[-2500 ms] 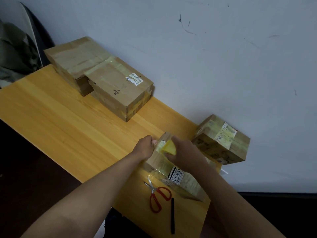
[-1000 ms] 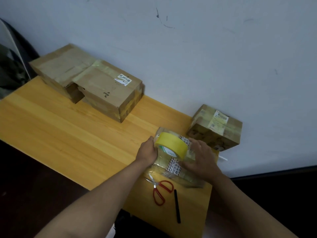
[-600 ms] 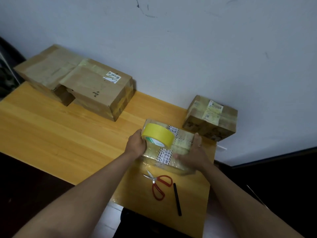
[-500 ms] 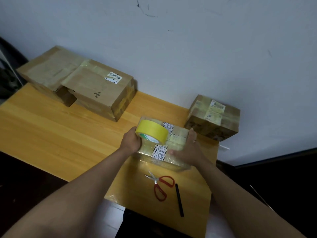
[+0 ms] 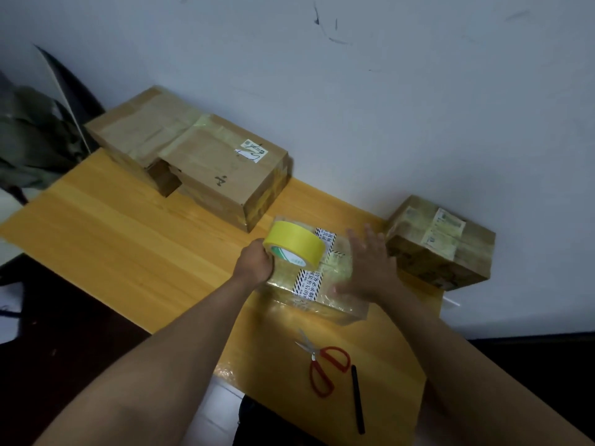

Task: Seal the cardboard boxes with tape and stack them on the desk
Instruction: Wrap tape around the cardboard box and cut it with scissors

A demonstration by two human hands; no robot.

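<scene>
right hand (image 5: 370, 268) now flat on box (image 5: 309, 284)

Wooden worktop (image 5: 122, 239) against wall. On it: two large cardboard boxes (image 5: 193, 159) at far left, taped box (image 5: 317, 284) centre, small box (image 5: 441, 243) at right edge, red scissors (image 5: 323, 365) touching black pen (image 5: 357, 399) at near edge.

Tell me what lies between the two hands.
In the head view, the taped box and the yellow tape roll lie between the left hand and right hand.
</scene>
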